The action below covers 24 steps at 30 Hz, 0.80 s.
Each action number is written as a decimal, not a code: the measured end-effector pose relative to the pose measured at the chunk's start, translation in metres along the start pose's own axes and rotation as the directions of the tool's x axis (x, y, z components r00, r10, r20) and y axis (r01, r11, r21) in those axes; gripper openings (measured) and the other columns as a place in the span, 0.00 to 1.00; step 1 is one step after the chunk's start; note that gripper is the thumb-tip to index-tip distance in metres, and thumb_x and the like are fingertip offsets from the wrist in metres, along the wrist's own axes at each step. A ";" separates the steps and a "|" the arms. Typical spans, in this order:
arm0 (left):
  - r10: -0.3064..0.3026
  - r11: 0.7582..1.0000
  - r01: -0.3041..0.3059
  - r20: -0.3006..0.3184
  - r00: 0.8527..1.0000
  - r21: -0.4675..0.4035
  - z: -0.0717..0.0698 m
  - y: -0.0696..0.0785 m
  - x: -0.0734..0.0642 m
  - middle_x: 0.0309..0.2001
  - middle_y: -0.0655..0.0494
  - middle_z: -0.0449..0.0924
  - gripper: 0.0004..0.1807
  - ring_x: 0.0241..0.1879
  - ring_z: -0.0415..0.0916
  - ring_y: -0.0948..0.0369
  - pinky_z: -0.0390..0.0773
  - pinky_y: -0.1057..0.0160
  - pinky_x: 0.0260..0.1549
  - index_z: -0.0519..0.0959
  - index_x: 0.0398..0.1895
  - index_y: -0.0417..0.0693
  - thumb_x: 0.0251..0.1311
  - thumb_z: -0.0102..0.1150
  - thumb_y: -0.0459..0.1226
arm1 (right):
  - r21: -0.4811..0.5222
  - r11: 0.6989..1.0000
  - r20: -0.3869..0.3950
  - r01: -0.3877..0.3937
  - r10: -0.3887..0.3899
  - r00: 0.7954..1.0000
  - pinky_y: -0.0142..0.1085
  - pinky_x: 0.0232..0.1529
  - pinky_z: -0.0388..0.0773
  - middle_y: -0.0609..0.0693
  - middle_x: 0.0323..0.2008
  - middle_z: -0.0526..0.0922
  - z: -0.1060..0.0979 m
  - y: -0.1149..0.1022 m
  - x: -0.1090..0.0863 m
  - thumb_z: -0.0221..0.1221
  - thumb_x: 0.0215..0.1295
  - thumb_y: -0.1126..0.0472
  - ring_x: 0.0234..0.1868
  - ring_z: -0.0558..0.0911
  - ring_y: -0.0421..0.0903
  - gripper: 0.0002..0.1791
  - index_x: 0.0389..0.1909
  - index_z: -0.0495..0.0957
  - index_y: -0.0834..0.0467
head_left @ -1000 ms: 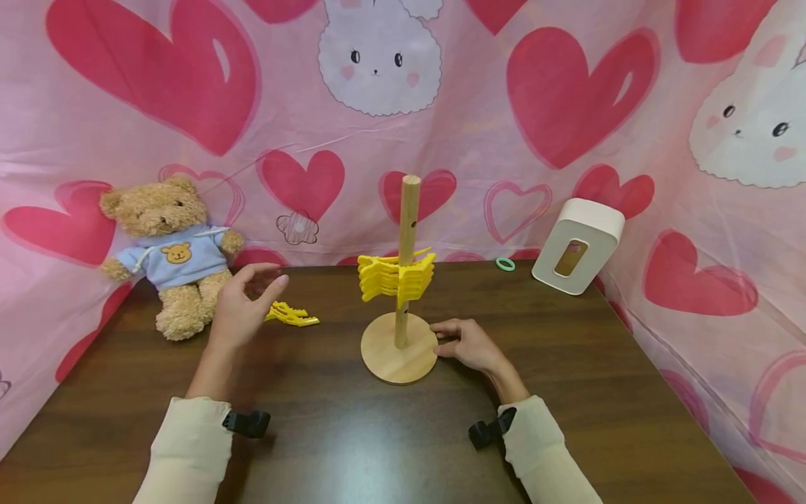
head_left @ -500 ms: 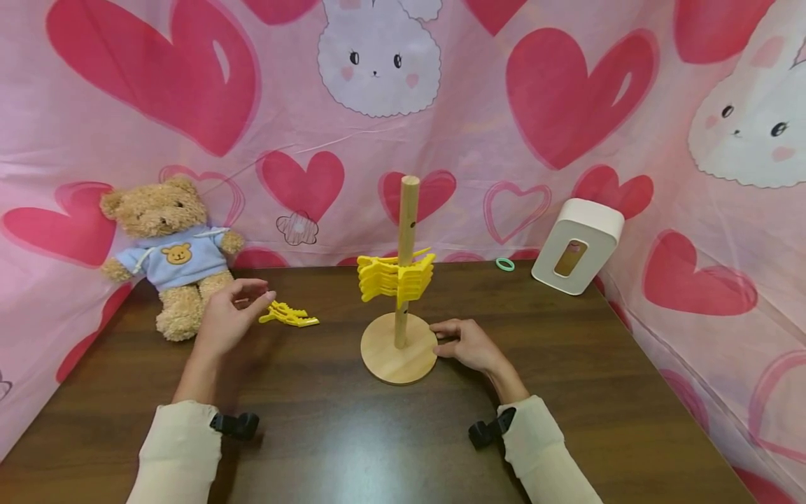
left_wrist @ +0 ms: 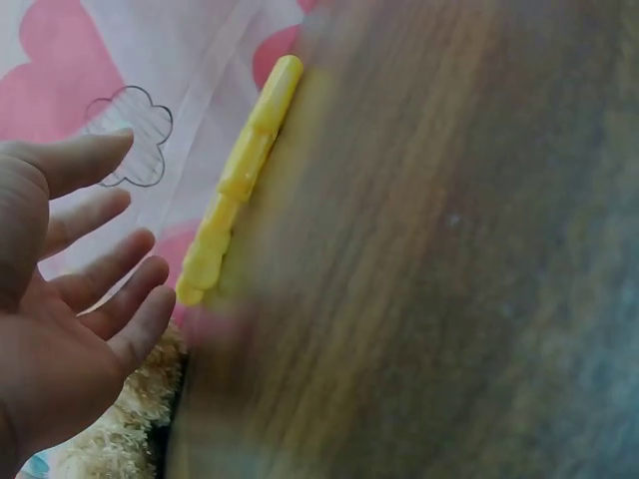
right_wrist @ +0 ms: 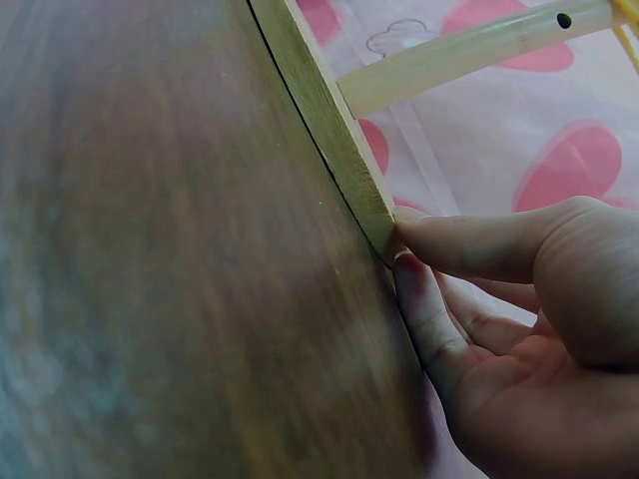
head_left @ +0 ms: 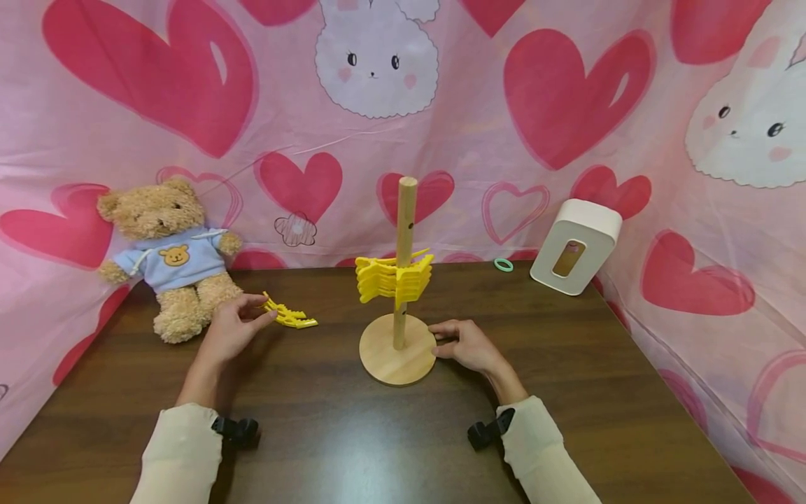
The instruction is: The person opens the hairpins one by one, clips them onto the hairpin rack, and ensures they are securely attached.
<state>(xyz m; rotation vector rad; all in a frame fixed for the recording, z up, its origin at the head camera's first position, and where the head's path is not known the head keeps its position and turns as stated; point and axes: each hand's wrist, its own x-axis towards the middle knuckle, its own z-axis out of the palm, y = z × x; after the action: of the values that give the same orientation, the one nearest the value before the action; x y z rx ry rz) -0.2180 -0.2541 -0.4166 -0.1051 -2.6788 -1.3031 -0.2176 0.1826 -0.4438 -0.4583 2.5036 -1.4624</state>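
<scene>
A wooden stand (head_left: 404, 220) rises from a round base (head_left: 384, 360) in the middle of the table. Several yellow clips (head_left: 378, 280) are stacked around its pole. My right hand (head_left: 471, 346) pinches the base's right edge, thumb and finger meeting at the rim in the right wrist view. Left of the stand, a loose yellow toothed clip (head_left: 292, 318) lies on the table; whether it is one or more I cannot tell. My left hand (head_left: 234, 327) is beside its left end, thumb and fingers spread. In the left wrist view the fingers (left_wrist: 110, 269) are apart from the yellow clip (left_wrist: 240, 180).
A teddy bear (head_left: 173, 255) in a blue top sits at the back left, close behind the left hand. At the back right stand a white box (head_left: 578, 241) with an oval opening and a small green ring (head_left: 503, 265). Pink patterned cloth (head_left: 466, 140) hangs behind the table.
My left hand has come down beside the loose yellow clip, its fingers now lower and nearer the table. My right hand stays at the stand's base.
</scene>
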 end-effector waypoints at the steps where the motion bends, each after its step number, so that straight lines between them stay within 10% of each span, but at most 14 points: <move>1: -0.008 1.000 0.008 0.006 1.000 0.007 0.000 -0.001 0.000 0.56 0.31 0.78 0.26 0.53 0.77 0.40 0.73 0.72 0.42 0.75 0.59 0.28 0.66 0.66 0.39 | 0.002 1.000 0.001 0.001 -0.001 1.000 0.49 0.53 0.78 0.62 0.52 0.83 0.000 0.000 0.000 0.67 0.61 0.71 0.53 0.80 0.57 0.23 0.57 0.80 0.71; 11: -0.122 0.992 0.118 0.112 0.986 0.049 0.004 -0.013 0.001 0.63 0.29 0.69 0.30 0.57 0.73 0.36 0.75 0.42 0.54 0.70 0.65 0.28 0.67 0.65 0.40 | 0.002 1.000 -0.001 -0.006 0.006 1.000 0.48 0.53 0.78 0.61 0.51 0.83 0.000 0.000 0.001 0.67 0.61 0.71 0.52 0.80 0.56 0.22 0.57 0.80 0.70; 24: -0.087 0.990 0.063 0.190 0.978 0.125 0.005 -0.015 0.002 0.49 0.33 0.80 0.29 0.43 0.78 0.47 0.74 0.57 0.38 0.75 0.59 0.27 0.58 0.72 0.36 | 0.004 1.000 -0.001 -0.016 0.016 1.000 0.48 0.53 0.77 0.61 0.52 0.83 0.000 0.000 0.001 0.67 0.61 0.71 0.52 0.80 0.56 0.22 0.58 0.80 0.70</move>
<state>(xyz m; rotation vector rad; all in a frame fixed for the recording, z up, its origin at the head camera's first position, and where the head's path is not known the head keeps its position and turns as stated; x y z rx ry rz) -0.2221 -0.2597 -0.4309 -0.1241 -2.9453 -1.2088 -0.2185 0.1827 -0.4437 -0.4361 2.4989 -1.4622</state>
